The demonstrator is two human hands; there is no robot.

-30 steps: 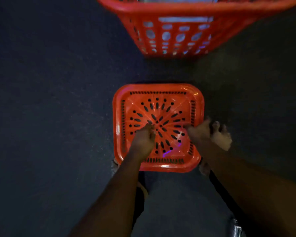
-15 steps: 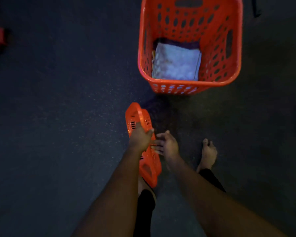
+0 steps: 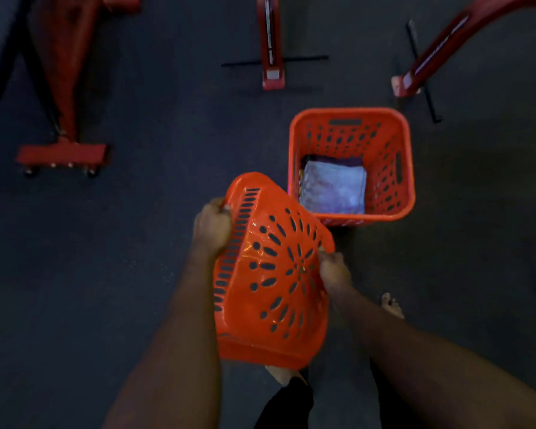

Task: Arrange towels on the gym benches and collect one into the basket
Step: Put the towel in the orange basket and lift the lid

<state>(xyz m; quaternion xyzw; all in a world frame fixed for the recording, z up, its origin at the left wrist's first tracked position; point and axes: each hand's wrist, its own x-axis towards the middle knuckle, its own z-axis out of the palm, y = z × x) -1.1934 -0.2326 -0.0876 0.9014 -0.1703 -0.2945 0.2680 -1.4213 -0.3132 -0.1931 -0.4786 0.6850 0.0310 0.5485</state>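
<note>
The left hand and right hand grip opposite edges of the tilted orange lid; the basket stands just beyond, a folded towel inside; the right hold looks slight, perhaps fingertips only, so the lid could slip.

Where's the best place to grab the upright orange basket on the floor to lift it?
Take the basket by the cut-outs just under its rim: the far slot and the right slot. Reach down from above and hook your fingers through. It stands upright and open, and the towel lies low inside, so the rim is free.
</note>
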